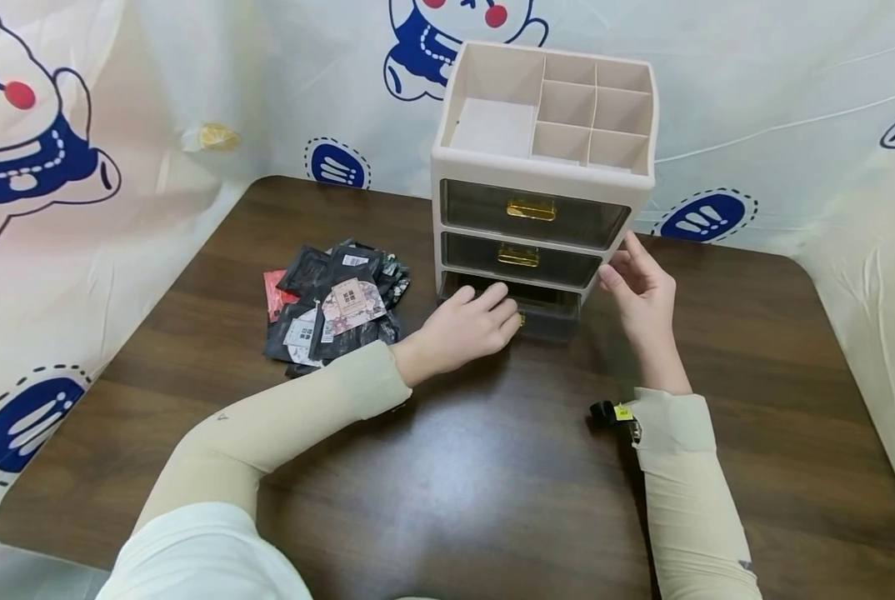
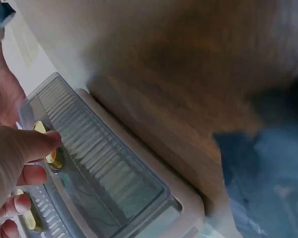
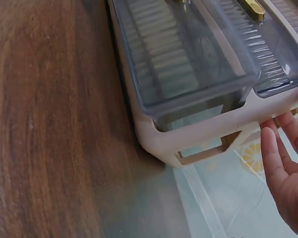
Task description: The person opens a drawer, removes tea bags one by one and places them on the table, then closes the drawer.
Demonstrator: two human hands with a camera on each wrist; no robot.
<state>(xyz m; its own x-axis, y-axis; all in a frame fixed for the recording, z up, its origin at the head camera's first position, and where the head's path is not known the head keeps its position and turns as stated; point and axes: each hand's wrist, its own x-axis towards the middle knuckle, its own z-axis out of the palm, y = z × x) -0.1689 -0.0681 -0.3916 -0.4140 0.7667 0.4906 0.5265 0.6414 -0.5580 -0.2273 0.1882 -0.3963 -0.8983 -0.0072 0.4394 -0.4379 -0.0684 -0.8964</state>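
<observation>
A cream desktop organizer stands upright on the table, with three smoky see-through drawers and gold handles. Its bottom drawer is pulled partly out. My left hand is at the front of this drawer. In the left wrist view, its thumb presses on the gold handle and the other fingers bend below, pinching it. At the organizer's right side, my right hand rests its thumb and extended fingers against the side frame.
A pile of black sachets, some with pale labels, lies left of the organizer, with a red packet at its edge. Divided compartments form the organizer's top. A printed curtain hangs behind the brown table.
</observation>
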